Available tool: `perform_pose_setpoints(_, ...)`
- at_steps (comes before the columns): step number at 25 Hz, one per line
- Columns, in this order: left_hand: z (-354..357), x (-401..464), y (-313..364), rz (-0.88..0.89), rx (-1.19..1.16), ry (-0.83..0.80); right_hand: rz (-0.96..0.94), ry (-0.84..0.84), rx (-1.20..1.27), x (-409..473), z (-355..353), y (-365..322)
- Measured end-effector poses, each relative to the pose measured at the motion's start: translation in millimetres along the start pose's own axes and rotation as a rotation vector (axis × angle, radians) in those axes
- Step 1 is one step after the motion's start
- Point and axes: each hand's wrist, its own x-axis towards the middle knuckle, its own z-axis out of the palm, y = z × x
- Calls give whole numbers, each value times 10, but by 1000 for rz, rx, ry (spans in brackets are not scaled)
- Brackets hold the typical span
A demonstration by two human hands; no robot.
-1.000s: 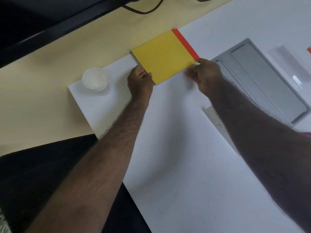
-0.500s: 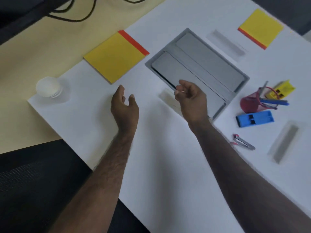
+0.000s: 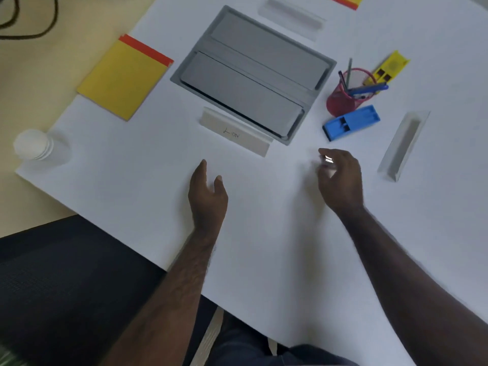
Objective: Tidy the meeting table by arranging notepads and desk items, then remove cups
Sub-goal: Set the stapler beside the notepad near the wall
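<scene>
A yellow notepad (image 3: 124, 77) with a red spine lies flat at the table's left edge. A second one (image 3: 346, 0) peeks in at the top. The white paper cup (image 3: 33, 143) stands on the left corner. My left hand (image 3: 208, 191) hovers over the white table (image 3: 264, 233), fingers relaxed and holding nothing. To its right, my right hand (image 3: 340, 178) curls its fingers round a small shiny metal tool (image 3: 328, 161), blurred and mostly hidden. Beyond that hand are a blue stapler (image 3: 351, 122), a red mesh pen cup (image 3: 343, 96) and a yellow stapler (image 3: 388, 68).
A grey cable hatch (image 3: 253, 72) is set into the table's middle. Three pale name-plate holders lie around it: one in front (image 3: 235, 133), one on the right (image 3: 402, 145), one at the back (image 3: 290, 14). A black chair (image 3: 52, 286) sits lower left; a cable (image 3: 26, 22) runs along the floor.
Both hands let go of the yellow notepad and drew back towards me. My right hand then swung right and closed on the small metal tool. The view shifted right.
</scene>
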Motion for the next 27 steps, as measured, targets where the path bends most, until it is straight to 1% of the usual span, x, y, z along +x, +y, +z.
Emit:
perform_pose_setpoints(2,24,-72,-2,11,43,-26,-45,-57,-118,-1,-56,191)
perform_pose_setpoints(5,44,-94,-1,74,105,-31,-22,-104,-204,-19,-97,325)
perform_pose_setpoints(7,47,-42,-11,108,124,-27,-31,-92,-264,-17,-102,356)
perform_pose_setpoints(11,-5,216,-79,117,150,-35,-65,-12,-384,25,-58,311)
perform_pose_setpoints(13,-61,431,-138,143,175,-32,-81,-13,-408,31,-32,263)
perform_pose_setpoints(17,-200,1023,-312,196,232,-15,-69,48,-338,102,0,8)
perform_pose_setpoints(20,-255,1467,-469,275,315,-48,-132,79,-288,269,108,-341)
perform_pose_setpoints(25,-249,2174,-651,538,466,-169,-301,88,-183,796,456,-917)
perform_pose_setpoints(27,-216,2376,-710,636,527,-182,-344,85,-162,1024,656,-1149)
